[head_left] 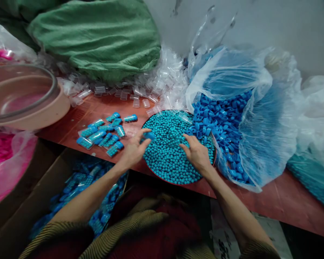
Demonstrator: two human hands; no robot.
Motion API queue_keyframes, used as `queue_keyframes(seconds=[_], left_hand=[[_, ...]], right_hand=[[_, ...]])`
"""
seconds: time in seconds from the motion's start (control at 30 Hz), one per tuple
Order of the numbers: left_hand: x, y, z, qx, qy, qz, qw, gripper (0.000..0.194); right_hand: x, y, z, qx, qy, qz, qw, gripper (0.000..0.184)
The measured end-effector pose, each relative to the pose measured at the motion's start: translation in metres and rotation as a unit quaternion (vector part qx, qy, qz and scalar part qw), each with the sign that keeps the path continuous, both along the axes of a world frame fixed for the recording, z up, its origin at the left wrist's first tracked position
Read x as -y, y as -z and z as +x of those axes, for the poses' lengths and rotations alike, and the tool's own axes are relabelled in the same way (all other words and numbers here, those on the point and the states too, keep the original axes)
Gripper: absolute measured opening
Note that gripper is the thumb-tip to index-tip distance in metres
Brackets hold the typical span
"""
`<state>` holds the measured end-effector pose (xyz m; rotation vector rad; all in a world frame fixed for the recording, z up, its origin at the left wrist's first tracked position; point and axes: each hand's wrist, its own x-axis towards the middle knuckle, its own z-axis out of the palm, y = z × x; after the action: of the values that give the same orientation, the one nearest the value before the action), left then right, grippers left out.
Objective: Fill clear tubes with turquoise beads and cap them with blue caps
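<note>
My left hand [135, 148] is at the left rim of a round tray [162, 177] full of small turquoise beads [167, 162]. Between its thumb and fingers is a blue cap [150, 136]. My right hand [196, 151] is over the right part of the beads, its thumb and fingers curled around a clear tube [176, 133], which blends in with the beads below. Another clear tube [185, 118] lies at the back of the tray. Left of the tray, several capped tubes of beads [97, 136] lie on the red tabletop [81, 111].
Blue caps [221, 115] spill from a plastic bag [272, 122] on the right. Loose clear tubes [164, 79] pile up behind, beside a green sack [97, 39]. A pink basin [54, 109] stands left. Below the table edge, a cardboard box [43, 183] holds filled tubes [81, 180].
</note>
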<state>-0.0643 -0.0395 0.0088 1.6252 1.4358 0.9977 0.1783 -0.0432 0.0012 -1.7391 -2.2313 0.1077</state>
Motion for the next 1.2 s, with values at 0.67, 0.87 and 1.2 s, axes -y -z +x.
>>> queue_keyframes(seconds=[0.67,0.87,1.2], left_hand=[[-0.021,0.030,0.081,-0.320,0.133,0.032,0.937,0.034],[-0.020,0.030,0.088,-0.320,0.124,-0.019,0.939,0.031],[-0.033,0.034,0.085,-0.261,0.134,-0.035,0.955,0.025]], right_hand=[[-0.020,0.030,0.031,0.010,-0.059,-0.012,0.998,0.030],[-0.013,0.041,0.027,-0.022,-0.074,-0.031,0.997,0.030],[-0.009,0.038,0.031,-0.018,-0.081,-0.015,0.996,0.033]])
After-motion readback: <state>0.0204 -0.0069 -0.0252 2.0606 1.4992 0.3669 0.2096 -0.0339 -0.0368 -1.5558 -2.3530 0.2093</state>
